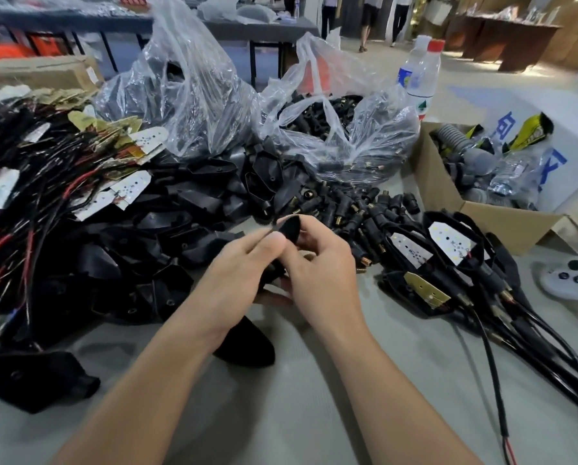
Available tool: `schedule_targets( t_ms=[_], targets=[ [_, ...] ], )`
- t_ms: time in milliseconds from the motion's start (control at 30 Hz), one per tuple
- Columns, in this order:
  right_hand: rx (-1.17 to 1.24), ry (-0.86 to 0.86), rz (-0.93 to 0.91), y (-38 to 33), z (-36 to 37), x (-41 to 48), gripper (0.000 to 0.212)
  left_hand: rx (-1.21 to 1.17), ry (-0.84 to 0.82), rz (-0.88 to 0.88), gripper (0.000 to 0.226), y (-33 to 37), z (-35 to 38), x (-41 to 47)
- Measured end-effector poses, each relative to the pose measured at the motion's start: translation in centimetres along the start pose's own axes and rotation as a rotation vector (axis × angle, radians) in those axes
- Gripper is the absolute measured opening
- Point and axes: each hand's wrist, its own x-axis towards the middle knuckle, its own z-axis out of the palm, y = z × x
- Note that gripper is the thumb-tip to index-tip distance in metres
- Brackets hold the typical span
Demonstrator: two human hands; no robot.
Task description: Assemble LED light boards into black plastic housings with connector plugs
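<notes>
Held item: black housing, mid-frame just above the tabletop, between both hands. Only its rounded top end and a bit of lower body show; the rest is hidden by fingers and blurred. The left hand has its grip curled round the lower part, thumb and forefinger pinched together near the top. The right hand has its grip curled onto it from the right.

A loose housing lies on the tabletop right under the left wrist. Left of the hands sits a housing pile; further left, LED boards lie tangled in red and black wires. Behind the hands are loose connector plugs, and to the right, finished units with cables trailing toward the near edge.

One clear bag holds black housings. A second bag holds plugs. A cardboard box at right holds grey parts and crushed plastic. Two water bottles stand behind the second bag.
</notes>
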Motion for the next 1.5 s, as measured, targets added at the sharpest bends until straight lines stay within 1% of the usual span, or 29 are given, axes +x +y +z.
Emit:
schedule_targets(
  t_ms=[33, 67, 100, 133, 167, 233, 300, 400, 467, 500, 533, 600, 667, 700, 767, 800, 833, 900, 1033, 1100, 1133, 1200, 1267, 1300, 1333, 1400, 1433, 1467, 1500],
  targets=[
    [0.053, -0.019, 0.049, -0.2, 0.0, 0.1, 0.011, -0.035, 0.019, -0.006, 0.041, 0.1, 0.0, 0.0],
    [0.119, -0.013, 0.112, -0.2, -0.1, 0.3, 0.017, -0.14, 0.061, -0.024, 0.044, 0.2, -0.1, 0.2],
    [0.14, 0.034, 0.165, 0.0, -0.4, 0.5, 0.026, -0.286, 0.094, -0.044, 0.048, 0.3, -0.4, 0.4],
    [0.083, 0.109, 0.174, 0.2, -0.8, 0.7, 0.033, -0.423, 0.105, -0.053, 0.048, 0.6, -1.0, 0.7],
    [-0.032, 0.177, 0.165, 0.4, -1.3, 0.8, 0.037, -0.533, 0.102, -0.057, 0.046, 0.8, -1.7, 0.9],
    [-0.227, 0.256, 0.147, 0.4, -1.8, 0.8, 0.041, -0.684, 0.097, -0.037, 0.042, 1.2, -3.3, 1.1],
    [-0.295, 0.195, 0.106, 0.2, -1.0, 0.5, 0.048, -0.763, 0.121, -0.003, 0.039, 1.6, -4.8, 1.2],
    [-0.347, -0.015, -0.01, -0.2, 2.1, 0.6, 0.057, -0.805, 0.194, 0.06, 0.043, 1.9, -6.6, 1.1],
    [-0.35, -0.095, -0.08, -1.0, 4.7, 1.8, 0.053, -0.831, 0.267, 0.106, 0.051, 2.2, -7.8, 1.0],
    [-0.324, -0.116, -0.091, -1.5, 6.2, 2.7, 0.046, -0.854, 0.299, 0.141, 0.049, 2.4, -8.5, 0.9],
    [-0.281, -0.125, -0.076, -2.2, 7.8, 3.6, 0.037, -0.892, 0.326, 0.183, 0.043, 2.5, -9.1, 0.8],
    [-0.197, -0.117, 0.003, -3.3, 11.0, 5.7, 0.022, -0.986, 0.387, 0.265, 0.034, 2.7, -10.3, 0.3],
    [-0.105, -0.156, 0.112, -4.0, 14.2, 7.8, 0.016, -1.012, 0.466, 0.329, 0.036, 2.7, -11.2, -0.1],
    [-0.03, -0.205, 0.195, -4.4, 15.7, 8.6, 0.016, -1.003, 0.508, 0.355, 0.036, 2.7, -11.6, -0.3],
    [0.102, -0.276, 0.398, -5.0, 18.4, 10.1, 0.032, -0.994, 0.582, 0.39, 0.032, 2.7, -12.0, -0.4],
    [0.123, -0.288, 0.455, -5.2, 19.3, 10.8, 0.038, -0.999, 0.614, 0.393, 0.032, 2.8, -12.2, -0.3],
    [0.136, -0.28, 0.474, -5.4, 20.1, 11.4, 0.04, -1.01, 0.641, 0.388, 0.033, 2.8, -12.3, -0.2],
    [0.174, -0.268, 0.5, -5.7, 21.2, 12.6, 0.035, -1.039, 0.681, 0.366, 0.036, 2.7, -12.5, 0.0],
    [0.171, -0.37, 0.592, -6.2, 22.0, 14.0, 0.021, -1.079, 0.699, 0.327, 0.038, 2.5, -12.8, 0.3],
    [0.121, -0.42, 0.565, -6.3, 22.1, 14.2, 0.014, -1.095, 0.693, 0.315, 0.038, 2.5, -12.8, 0.3],
    [0.071, -0.424, 0.527, -6.5, 21.9, 14.1, 0.014, -1.101, 0.689, 0.308, 0.039, 2.4, -12.8, 0.3],
    [0.003, -0.386, 0.423, -7.2, 21.0, 14.0, 0.017, -1.098, 0.675, 0.292, 0.041, 2.5, -12.9, 0.2],
    [0.009, -0.248, 0.311, -8.0, 19.5, 14.5, 0.023, -1.057, 0.664, 0.282, 0.042, 2.6, -12.8, 0.0],
    [0.003, -0.155, 0.244, -8.2, 18.2, 14.7, 0.027, -1.02, 0.662, 0.289, 0.042, 2.7, -12.7, -0.1],
    [0.001, -0.022, 0.203, -8.5, 16.6, 15.0, 0.029, -0.966, 0.662, 0.304, 0.042, 2.9, -12.5, -0.2],
    [0.063, 0.246, 0.192, -9.4, 13.0, 15.5, 0.026, -0.792, 0.654, 0.324, 0.04, 3.3, -11.8, -0.2],
    [0.108, 0.302, 0.189, -9.7, 11.2, 15.6, 0.024, -0.678, 0.637, 0.298, 0.038, 3.5, -11.3, -0.2],
    [0.154, 0.301, 0.189, -9.9, 9.6, 15.4, 0.025, -0.557, 0.608, 0.237, 0.036, 3.6, -10.6, -0.1],
    [0.212, 0.265, 0.206, -10.0, 8.3, 15.2, 0.025, -0.44, 0.57, 0.152, 0.033, 3.7, -9.9, 0.1]
  ],
)
